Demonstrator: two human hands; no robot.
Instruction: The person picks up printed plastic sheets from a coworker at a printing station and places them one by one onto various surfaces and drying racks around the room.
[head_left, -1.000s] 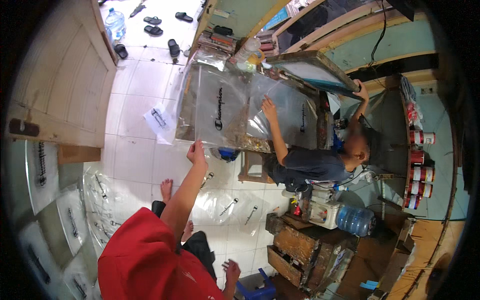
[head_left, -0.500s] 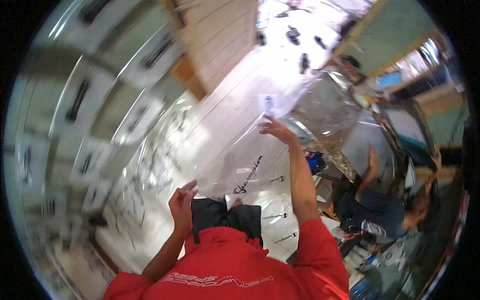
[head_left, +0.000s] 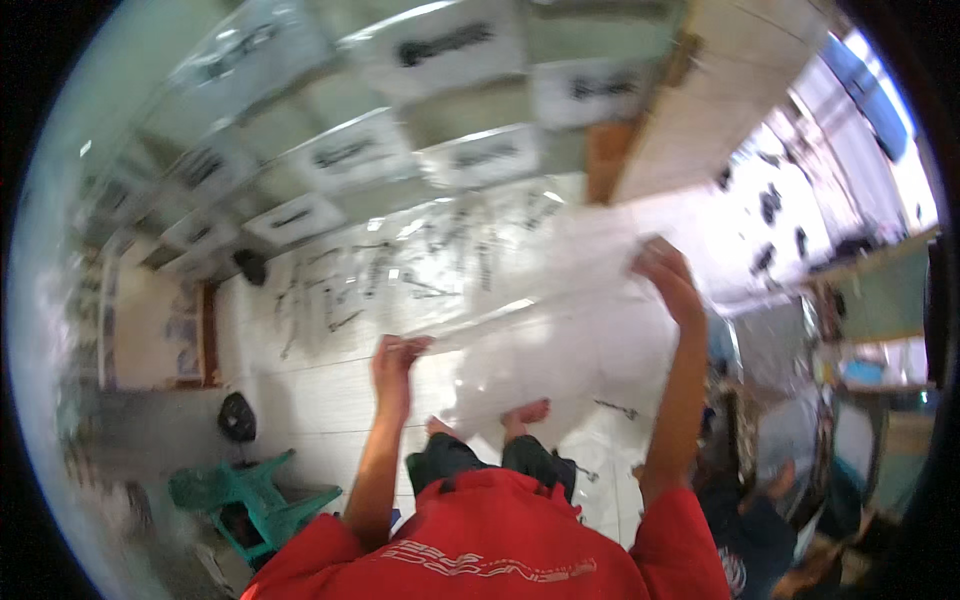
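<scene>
A thin clear plastic sheet [head_left: 545, 345] stretches between my two hands above the white tiled floor, its upper edge slanting up to the right. My left hand [head_left: 398, 358] pinches its left corner. Higher up, my right hand [head_left: 662, 272] grips the right corner, slightly smeared by motion. Beyond the sheet, several printed clear sheets [head_left: 420, 260] lie on the floor. My bare feet show below it.
Printed sheets [head_left: 440, 40] hang in rows on the wall ahead. A green plastic stool [head_left: 250, 490] is at lower left. A wooden door [head_left: 730, 80] stands by a doorway with footwear at upper right. A co-worker [head_left: 740, 530] in a dark shirt is at a worktable at lower right.
I have turned left from the worktable toward the wall of hanging sheets. A sheet came up off the table and is now held between both my hands; the co-worker has shifted rightward in view.
</scene>
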